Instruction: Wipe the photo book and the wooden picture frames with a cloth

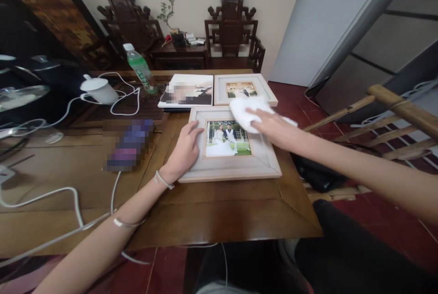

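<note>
A pale wooden picture frame [236,168] with a wedding photo lies flat on the brown wooden table [219,212] in front of me. My left hand [183,150] lies flat on the frame's left edge, fingers stretched out, holding it down. My right hand [270,125] presses a crumpled white cloth [244,109] onto the frame's upper right corner, fingers laid over the cloth. A second, similar frame [244,89] lies just behind it, and a photo album [186,90] lies to that frame's left.
A green-labelled plastic bottle [140,68] and a white lidded cup [99,90] stand at the back left. White cables [68,191] trail over the left side. Dark carved chairs [232,29] line the far wall. A wooden chair frame [386,116] stands at my right.
</note>
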A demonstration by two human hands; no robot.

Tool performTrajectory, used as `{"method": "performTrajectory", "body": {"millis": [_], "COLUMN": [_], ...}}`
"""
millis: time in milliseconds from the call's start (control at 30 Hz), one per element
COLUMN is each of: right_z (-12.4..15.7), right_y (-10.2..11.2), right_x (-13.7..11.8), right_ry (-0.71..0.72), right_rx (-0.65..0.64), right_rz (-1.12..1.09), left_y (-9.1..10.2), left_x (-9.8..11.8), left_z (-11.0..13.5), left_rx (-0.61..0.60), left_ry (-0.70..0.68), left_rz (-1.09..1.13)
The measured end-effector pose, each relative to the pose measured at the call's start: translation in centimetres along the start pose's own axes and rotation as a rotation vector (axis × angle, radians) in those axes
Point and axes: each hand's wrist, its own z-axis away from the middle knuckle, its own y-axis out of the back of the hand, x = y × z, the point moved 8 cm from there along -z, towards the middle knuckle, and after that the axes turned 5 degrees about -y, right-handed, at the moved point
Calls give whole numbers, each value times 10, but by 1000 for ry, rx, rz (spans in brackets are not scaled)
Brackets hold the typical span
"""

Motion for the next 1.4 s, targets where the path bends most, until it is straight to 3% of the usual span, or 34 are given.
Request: {"method": "performTrajectory", "body": {"millis": [67, 167, 500, 667, 767, 833, 1033, 1400], "right_z": [-1, -5, -16, -40, -71, -94, -134, -112], "right_y": [-19, -29, -23, 0, 14, 14, -20, -26], "right_x": [-18, -27, -20, -26, -47, -64, -90, -59], "right_ry": [24, 0, -13, -24, 84, 164, 246, 180], "right_rx": [-83, -104, -79, 92, 241, 275, 42, -32], "right_rz": [41, 67, 8, 29, 18, 13, 9, 75], "left_y": [-1, -2, -3, -7, -6, -4, 4, -2], "left_x": [0, -1, 0, -2, -1, 1, 7, -7], "left_z": [1, 2, -3, -4, -6, -7, -10, -4], "left_rx": [-12, -29, -87, -99, -110, -112, -81, -28], "left_ry": [-6, -5, 3, 44, 49, 34, 20, 16], "left_rz": [4, 9, 71, 67, 59, 64, 102, 112]}}
